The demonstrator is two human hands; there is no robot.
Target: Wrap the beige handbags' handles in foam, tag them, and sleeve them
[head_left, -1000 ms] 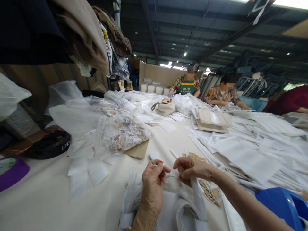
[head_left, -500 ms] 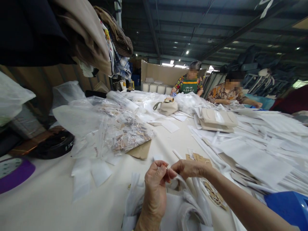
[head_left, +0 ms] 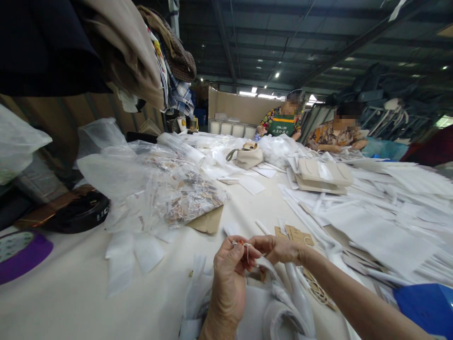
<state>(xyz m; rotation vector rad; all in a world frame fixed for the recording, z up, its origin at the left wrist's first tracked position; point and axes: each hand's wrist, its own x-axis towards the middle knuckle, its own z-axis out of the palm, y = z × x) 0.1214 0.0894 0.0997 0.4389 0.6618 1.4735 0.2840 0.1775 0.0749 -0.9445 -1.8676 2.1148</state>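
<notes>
A thin white string (head_left: 248, 247) runs between the fingertips of my two hands. My left hand (head_left: 228, 278) is closed, pinching the string between thumb and fingers. Close beside it, my right hand (head_left: 279, 249) is closed too, its fingertips at the other side of the string. Below both hands lies a pale bag (head_left: 253, 307) with wrapped straps, partly hidden by my left hand and wrist. A rolled white wrapped strap (head_left: 283, 316) curls at its right. Brown cardboard tags (head_left: 295, 234) and looped cords (head_left: 316, 289) lie by my right forearm.
Clear plastic packing (head_left: 184, 193) holding brown tags lies at left, near a purple tape roll (head_left: 40, 252). White sheets (head_left: 382, 231) are heaped at right, with a blue object (head_left: 424, 304) below. Beige bags (head_left: 320, 175) stand farther back. Two people (head_left: 283, 125) work across the table.
My hands stay together, with my right fingers shifted slightly and more of the string showing. One person across the table has leaned to the right; the other has brought a hand inward.
</notes>
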